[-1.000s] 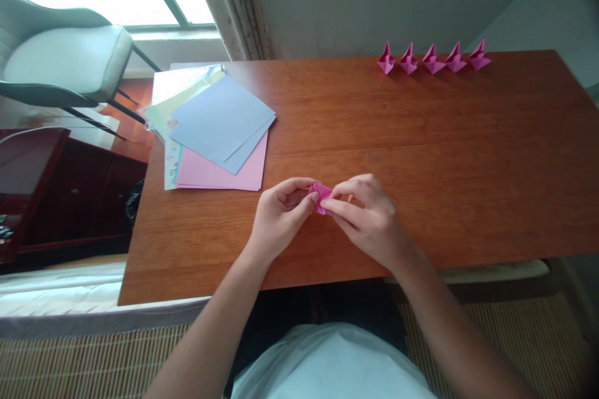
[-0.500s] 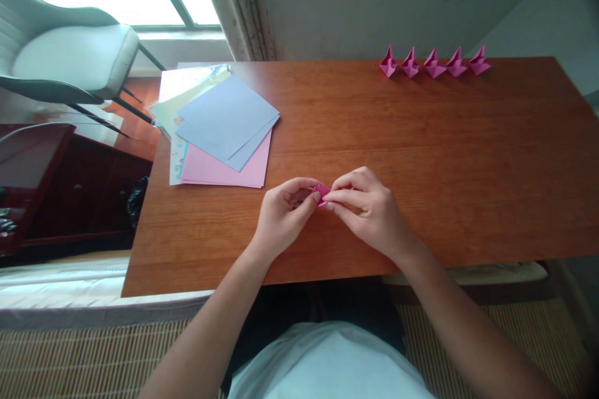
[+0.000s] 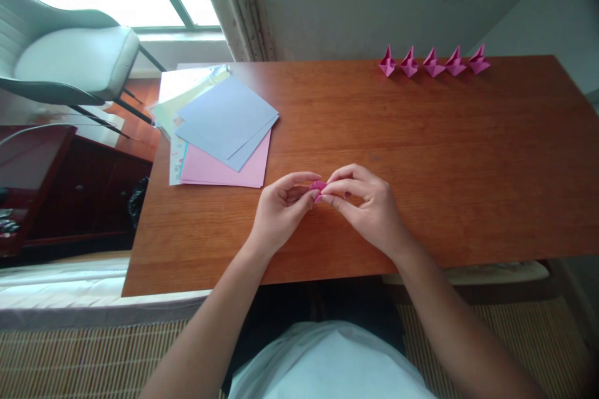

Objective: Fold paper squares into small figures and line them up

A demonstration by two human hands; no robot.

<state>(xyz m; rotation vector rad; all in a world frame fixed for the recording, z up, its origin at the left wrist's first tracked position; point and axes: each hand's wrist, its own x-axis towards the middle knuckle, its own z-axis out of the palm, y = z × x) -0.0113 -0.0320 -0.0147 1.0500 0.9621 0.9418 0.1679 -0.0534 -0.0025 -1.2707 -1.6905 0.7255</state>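
- The left hand is pinching a small pink paper piece between thumb and fingertips, probably steadying it.
- The right hand is meeting it from the other side, its thumb and fingers closing on the piece's right edge, seemingly so that both hands can share control of something this small.
- The piece is sitting between the two hands, in from the near edge of the worktop and left of that edge's middle; fingers are covering much of it, so its exact folds cannot be told.
- Five pink folded figures are standing in a row along the far edge, short of the far right corner, points upward; the spot is likely keeping them out of the arms' way.
- Blue sheets are lying askew over pink sheets towards the far left corner, with clear packets showing beneath, probably set aside but within reach.
- Nothing is blocking the hands; the sheets are lying near the left one without touching it.
- Past the left edge, a chair is standing by the window, with a dark cabinet nearer the person.
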